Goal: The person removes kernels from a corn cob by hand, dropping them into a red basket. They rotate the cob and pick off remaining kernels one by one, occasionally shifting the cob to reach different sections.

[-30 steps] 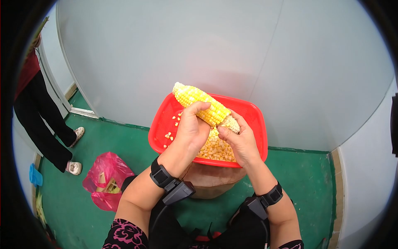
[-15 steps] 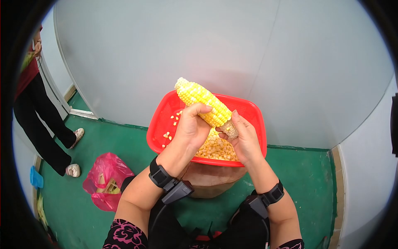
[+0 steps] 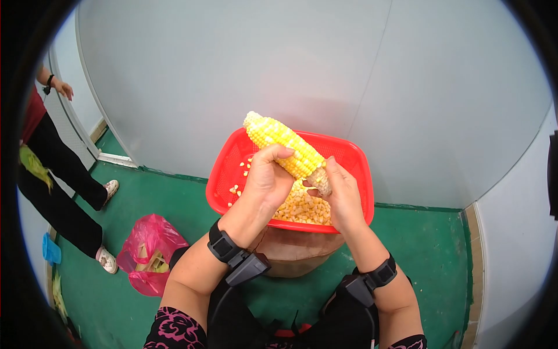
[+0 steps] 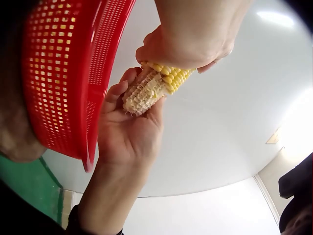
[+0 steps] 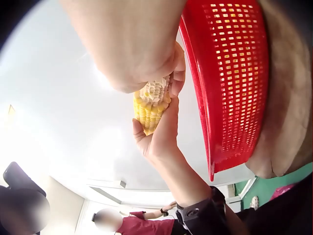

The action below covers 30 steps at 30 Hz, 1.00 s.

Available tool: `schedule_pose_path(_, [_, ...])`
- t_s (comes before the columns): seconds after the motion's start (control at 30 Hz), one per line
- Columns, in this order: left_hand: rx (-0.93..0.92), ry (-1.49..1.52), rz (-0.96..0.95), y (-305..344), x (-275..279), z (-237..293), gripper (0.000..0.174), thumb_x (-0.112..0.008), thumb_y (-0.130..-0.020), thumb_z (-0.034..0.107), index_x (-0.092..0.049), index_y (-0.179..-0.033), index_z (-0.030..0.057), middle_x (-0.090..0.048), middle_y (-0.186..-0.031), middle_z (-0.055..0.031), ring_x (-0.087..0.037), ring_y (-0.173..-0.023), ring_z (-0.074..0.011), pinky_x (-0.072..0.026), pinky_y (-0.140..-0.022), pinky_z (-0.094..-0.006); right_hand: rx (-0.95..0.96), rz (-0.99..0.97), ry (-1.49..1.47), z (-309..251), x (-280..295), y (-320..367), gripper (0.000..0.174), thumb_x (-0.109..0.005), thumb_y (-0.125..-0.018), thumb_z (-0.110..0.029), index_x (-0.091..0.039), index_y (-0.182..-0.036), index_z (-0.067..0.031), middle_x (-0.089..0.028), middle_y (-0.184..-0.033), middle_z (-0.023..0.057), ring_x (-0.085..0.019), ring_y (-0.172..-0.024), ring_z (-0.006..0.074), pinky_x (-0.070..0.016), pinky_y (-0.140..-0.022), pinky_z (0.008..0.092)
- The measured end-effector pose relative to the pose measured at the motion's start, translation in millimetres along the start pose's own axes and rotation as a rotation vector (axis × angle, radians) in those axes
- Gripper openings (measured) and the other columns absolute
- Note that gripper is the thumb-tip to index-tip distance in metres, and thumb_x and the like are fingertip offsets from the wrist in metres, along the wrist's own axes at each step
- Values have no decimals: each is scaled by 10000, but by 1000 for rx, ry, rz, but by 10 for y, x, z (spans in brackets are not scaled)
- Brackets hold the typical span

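Observation:
My left hand (image 3: 268,177) grips an ear of corn (image 3: 273,134) round its middle, thumb laid over the yellow kernels. The ear slants over a red basket (image 3: 210,195), its pale tip up and to the left. At its lower right end the kernels are off, leaving bare cob (image 4: 142,98). My right hand (image 3: 347,200) holds that bare end, with the thumb at the border where the kernels begin. In the right wrist view, the left hand's fingers (image 5: 168,127) wrap the kernelled part. Loose kernels (image 3: 305,210) lie heaped in the basket below.
The basket rests on a brown, round stump-like support (image 3: 296,256). A pink plastic bag (image 3: 145,232) with pale scraps sits on the green floor to the left. Another person (image 3: 64,198) stands beyond it, near a blue container (image 3: 51,249). A grey wall (image 3: 302,58) rises behind the basket.
My right thumb has shifted from over the bare cob up to the kernel border. My left hand keeps its grip. The other person's arm and one foot have moved, and a green husk hangs lower beside them.

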<state>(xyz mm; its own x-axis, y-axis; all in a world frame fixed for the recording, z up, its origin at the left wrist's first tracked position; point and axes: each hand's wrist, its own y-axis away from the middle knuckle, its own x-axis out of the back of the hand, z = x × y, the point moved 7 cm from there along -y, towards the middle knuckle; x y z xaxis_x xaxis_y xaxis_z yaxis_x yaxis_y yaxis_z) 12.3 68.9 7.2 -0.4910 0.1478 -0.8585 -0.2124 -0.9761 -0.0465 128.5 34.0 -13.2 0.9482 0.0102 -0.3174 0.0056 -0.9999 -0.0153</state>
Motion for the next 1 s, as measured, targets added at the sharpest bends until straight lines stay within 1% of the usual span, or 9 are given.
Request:
schedule_pose_path(0.13, [0, 13, -48, 62, 40, 17, 336, -514, -642, -16, -477, -971, 37, -524, -954, -82, -492, -956, -239, -355, -931, -397, -59, -48, -140, 36, -71, 67, 362, -414, -914, -384, -528, -1063, -75, -592, -951, 41, -581, -811, 136, -457, -685, 277])
schedule_pose_path(0.23, [-26, -8, -68, 64, 41, 26, 350, -517, -639, -6, -473, -984, 36, -524, -972, -87, -493, -962, -240, -363, -924, -408, -92, -70, -231, 96, -76, 58, 319, -470, -896, -358, -526, -1070, -96, -583, -966, 29, -569, -830, 140, -451, -706, 289])
schedule_pose_path(0.33, [-12, -23, -66, 47, 89, 67, 360, -520, -638, 8, -470, -993, 38, -525, -980, -90, -495, -964, -242, -373, -913, -417, -112, -121, -339, 127, -116, 62, 226, -543, -872, -287, -525, -1017, -115, -579, -952, 19, -559, -851, 120, -449, -716, 281])
schedule_pose_path(0.43, [-44, -40, -64, 81, 59, 90, 359, -520, -637, 17, -471, -992, 41, -525, -975, -91, -497, -959, -247, -381, -903, -419, -123, -166, -374, 145, -120, 55, 260, -591, -845, -216, -502, -1067, -113, -570, -982, 16, -553, -869, 119, -448, -713, 281])
schedule_pose_path(0.47, [-39, -38, -53, -45, -66, -1, 359, -518, -637, 16, -470, -992, 41, -524, -977, -92, -496, -960, -248, -380, -905, -419, -129, -148, -358, 37, 16, -35, 294, -601, -837, -209, -489, -1091, -110, -566, -991, 15, -552, -873, 126, -447, -720, 285])
schedule_pose_path(0.63, [-47, -23, -59, -17, -88, 15, 353, -509, -642, 8, -463, -990, 35, -519, -978, -95, -494, -966, -253, -378, -913, -420, -91, -131, -272, 38, -35, 6, 427, -642, -803, -174, -433, -1169, -104, -554, -1024, 14, -548, -890, 138, -445, -733, 289])
schedule_pose_path(0.73, [8, 43, -37, -41, -41, -8, 348, -505, -647, -1, -461, -990, 35, -517, -971, -94, -493, -969, -253, -374, -920, -419, -19, -112, -119, 0, -17, 9, 406, -618, -824, -213, -435, -1168, -100, -551, -1027, 19, -549, -886, 136, -447, -726, 293])
schedule_pose_path(0.93, [-3, 67, 7, -83, 31, -27, 333, -503, -653, -3, -464, -980, 38, -519, -965, -92, -495, -968, -249, -370, -923, -417, -167, -120, -263, 29, 11, -6, 359, -556, -862, -284, -465, -1147, -85, -553, -1009, 23, -553, -863, 140, -449, -709, 285])
schedule_pose_path(1.0, [-6, 49, 0, -79, 38, -12, 329, -504, -652, -3, -465, -976, 39, -520, -961, -91, -496, -965, -248, -371, -923, -417, -165, -114, -281, 30, -19, -12, 380, -584, -845, -244, -460, -1161, -73, -561, -963, 27, -548, -849, 124, -453, -698, 275])
